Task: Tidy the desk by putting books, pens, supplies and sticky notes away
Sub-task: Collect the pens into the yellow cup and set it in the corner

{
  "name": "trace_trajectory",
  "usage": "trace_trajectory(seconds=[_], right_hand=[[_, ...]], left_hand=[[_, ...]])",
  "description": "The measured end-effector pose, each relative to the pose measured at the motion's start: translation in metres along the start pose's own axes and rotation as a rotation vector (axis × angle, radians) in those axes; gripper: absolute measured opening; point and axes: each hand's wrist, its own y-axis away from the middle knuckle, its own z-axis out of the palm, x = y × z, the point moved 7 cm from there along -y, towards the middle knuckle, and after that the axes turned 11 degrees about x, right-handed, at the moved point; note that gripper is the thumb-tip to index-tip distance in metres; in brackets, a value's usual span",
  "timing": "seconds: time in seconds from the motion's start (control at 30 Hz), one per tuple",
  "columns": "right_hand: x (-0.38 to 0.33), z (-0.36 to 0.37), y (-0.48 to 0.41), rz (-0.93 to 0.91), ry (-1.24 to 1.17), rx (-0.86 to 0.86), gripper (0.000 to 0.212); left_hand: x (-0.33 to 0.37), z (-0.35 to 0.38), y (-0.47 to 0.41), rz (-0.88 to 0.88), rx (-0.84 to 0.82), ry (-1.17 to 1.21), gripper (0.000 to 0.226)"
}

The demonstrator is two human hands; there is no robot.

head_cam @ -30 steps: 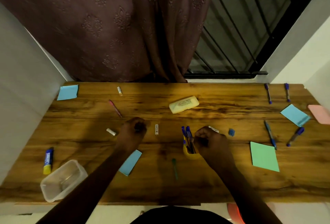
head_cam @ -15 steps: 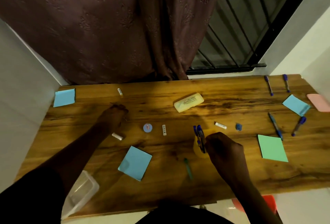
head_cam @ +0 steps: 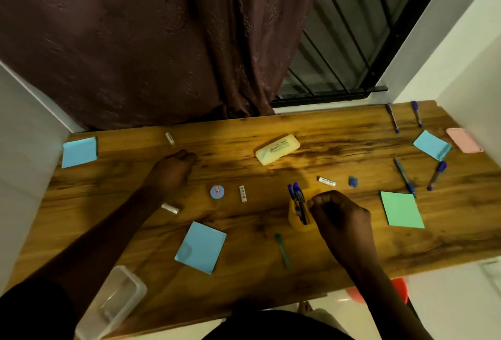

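Spanning the view, the wooden desk (head_cam: 339, 245) runs left to right below a brown curtain (head_cam: 135, 41). A clear plastic container (head_cam: 113, 304) sits at its near left corner.

Sticky pads lie flat and scattered. A blue pad (head_cam: 200, 247) is front of centre, a second blue pad (head_cam: 80, 152) is at the far left, and a third blue pad (head_cam: 431, 144) is at the right, just beside a pink pad (head_cam: 464, 140). A green pad (head_cam: 402, 209) lies right of centre. A pale yellow case (head_cam: 278, 149) lies at centre back, its long axis roughly left to right.

The left hand (head_cam: 173, 171) rests knuckles-up left of centre with its fingers curled under; I cannot tell whether they hold anything. The right hand (head_cam: 339, 217) curls its fingers round the right side of the yellow pen cup (head_cam: 295, 217) near mid-desk. Blue pens (head_cam: 296, 196) stand in the cup, caps up, leaning away and leftward.

A green pen (head_cam: 283, 250) lies just in front of the cup, running front to back. At the back right corner, a first corner pen (head_cam: 393, 120) and a second corner pen (head_cam: 417, 113) lie near each other, both running front to back. Nearer, a dark pen (head_cam: 405, 177) and a blue-capped pen (head_cam: 436, 175) slant opposite ways, apart.

A labelled white tube (head_cam: 326, 180) lies left to right beyond the cup, and a small blue lump (head_cam: 353, 181) sits to its right. Another white tube (head_cam: 243, 193) points front to back just beside a round blue disc (head_cam: 217, 192).
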Motion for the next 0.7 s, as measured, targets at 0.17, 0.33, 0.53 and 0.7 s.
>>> trace_trajectory(seconds=[0.17,0.33,0.53,0.7], right_hand=[[0.022,-0.023,-0.02,0.018,0.049,0.089,0.007],[0.058,-0.052,-0.048,0.043,0.036,0.081,0.008],[0.115,-0.094,-0.087,-0.01,0.081,0.056,0.003],[0.178,-0.123,-0.131,-0.099,0.345,0.041,0.006]], left_hand=[[0.069,-0.047,-0.02,-0.006,0.257,0.296,0.026],[0.151,-0.073,-0.035,-0.036,0.397,0.515,0.018],[0.239,-0.084,-0.065,-0.043,0.43,0.601,0.018],[0.297,-0.067,-0.083,-0.083,0.418,0.621,0.016]])
